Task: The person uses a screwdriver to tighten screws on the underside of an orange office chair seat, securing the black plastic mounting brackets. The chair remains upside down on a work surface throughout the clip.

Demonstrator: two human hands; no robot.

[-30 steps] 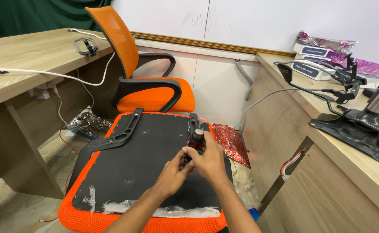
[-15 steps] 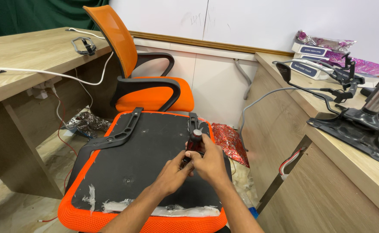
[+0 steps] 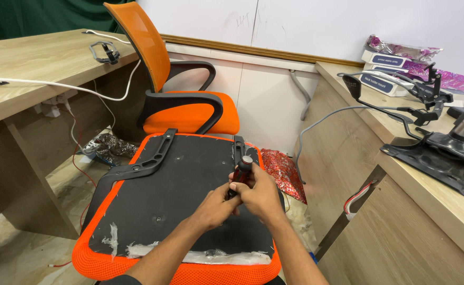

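- Two hands meet over an upturned orange mesh seat cushion with a black underside panel point(image 3: 174, 211); the left hand point(image 3: 217, 203) and the right hand point(image 3: 261, 192) are both closed around a dark-handled screwdriver with red trim point(image 3: 242, 173), held nearly upright with its butt end up.
- The screwdriver stands near the right edge of the seat's underside, just below the black right-hand armrest bracket point(image 3: 238, 150); its tip is hidden by the fingers, so what it bears on cannot be told.
- Holding it upright with both hands would let the person press down along the shaft and keep it from slipping sideways; this is a judgement from the grip.
- The seat lies bottom-up, so the flat black panel and its fittings face the person and are easy to reach from above.
- A long black plastic armrest bracket point(image 3: 146, 161) lies along the left edge of the panel, running from the far corner toward the middle.
- White scraps of tape or glue point(image 3: 190, 256) line the near edge of the panel.
- Behind the seat stands an assembled orange office chair with black armrests point(image 3: 184, 105), well apart from the hands.
- On the right wooden tabletop point(image 3: 443, 203) rests a black metal chair base plate with a chrome column point(image 3: 443, 155), with grey-stalked clamps and boxes beyond it.
- On the left wooden tabletop point(image 3: 36, 63) runs a white cable point(image 3: 58, 86).
- Crumpled red foil point(image 3: 279, 169) lies on the floor just beside the seat's right edge.
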